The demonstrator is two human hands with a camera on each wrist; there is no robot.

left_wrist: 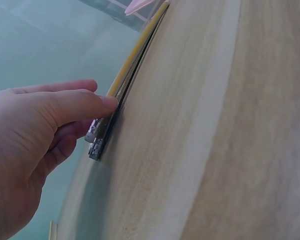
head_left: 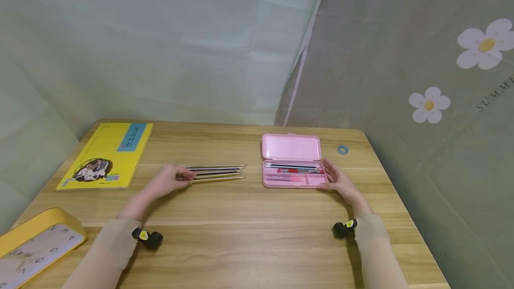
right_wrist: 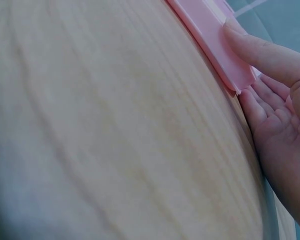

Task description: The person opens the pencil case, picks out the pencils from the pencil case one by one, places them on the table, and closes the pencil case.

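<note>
On the desk, my left hand [head_left: 169,179] holds several pencils [head_left: 218,173] near their left ends, thumb on the near side. The pencils lie roughly side by side, tips toward the right. In the left wrist view the thumb lies on a yellow pencil [left_wrist: 132,57], with dark ones beside it. To their right is a pink pencil case [head_left: 291,146], its lid open toward the back. Inside it are dark pencils [head_left: 291,165], a red pen [head_left: 297,171] and a clear pink-tipped pen [head_left: 283,178]. My right hand [head_left: 341,183] grips the case's right end between thumb and fingers.
A yellow book [head_left: 114,146] lies at the back left of the wooden desk [head_left: 241,235]. A yellow-framed clock [head_left: 44,244] is at the front left. Behind the case's right side is a small blue ring [head_left: 342,150]. Curtains [head_left: 180,57] hang behind the desk.
</note>
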